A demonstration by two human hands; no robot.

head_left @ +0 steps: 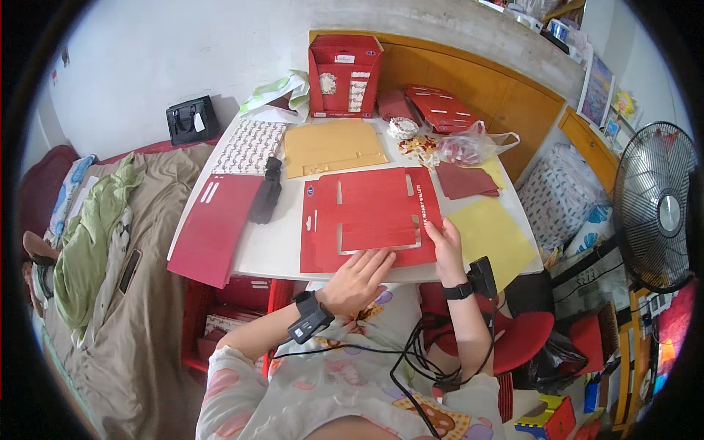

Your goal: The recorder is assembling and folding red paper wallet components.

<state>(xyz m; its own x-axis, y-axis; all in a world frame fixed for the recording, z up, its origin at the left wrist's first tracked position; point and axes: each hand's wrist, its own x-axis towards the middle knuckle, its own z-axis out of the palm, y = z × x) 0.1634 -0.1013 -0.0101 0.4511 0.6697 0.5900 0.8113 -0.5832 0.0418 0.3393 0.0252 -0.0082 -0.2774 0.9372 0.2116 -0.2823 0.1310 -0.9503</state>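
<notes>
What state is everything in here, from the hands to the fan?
Red card: lying flat, with cut-out openings
Left fingers: outstretched, at the card's near edge
Right fingers: at the card's right edge; grip unclear
Red display box: upright
Clear plastic bag: crumpled
Dark cloth: bunched up
Black handbag: upright
Phone: lying, screen dark
Fan: upright; can't tell whether spinning

The red sheet (320, 238) looks like smooth card, the clear bag (469, 147) glossy plastic, the brown panel (477, 95) wood.
</notes>
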